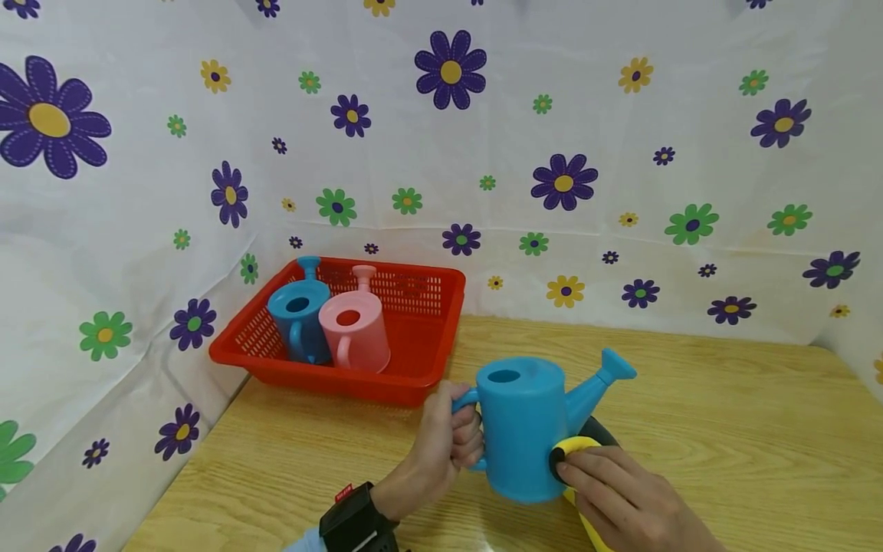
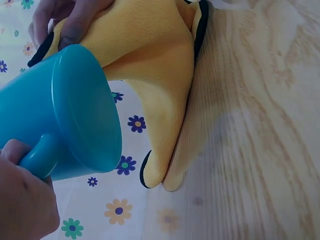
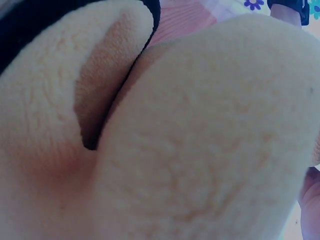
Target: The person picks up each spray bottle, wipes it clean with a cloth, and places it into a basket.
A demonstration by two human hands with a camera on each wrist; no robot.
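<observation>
My left hand (image 1: 441, 433) grips the handle of a light-blue toy watering can (image 1: 524, 429), which is held up over the table with its spout (image 1: 593, 391) toward the right. My right hand (image 1: 631, 487) holds a yellow cloth (image 1: 579, 445) with black edging against the can's lower right side. In the left wrist view the can's base (image 2: 90, 110) faces the camera, and the cloth (image 2: 155, 55) hangs down from the right hand's fingers (image 2: 77, 22). Folds of the cloth (image 3: 200, 130) fill most of the right wrist view and hide the can there.
A red plastic basket (image 1: 414, 391) stands at the back left of the wooden table (image 1: 724, 429). Inside it are a blue watering can (image 1: 300, 307) and a pink watering can (image 1: 359, 330), side by side. A white flower-patterned sheet (image 1: 510, 123) covers the walls behind and left.
</observation>
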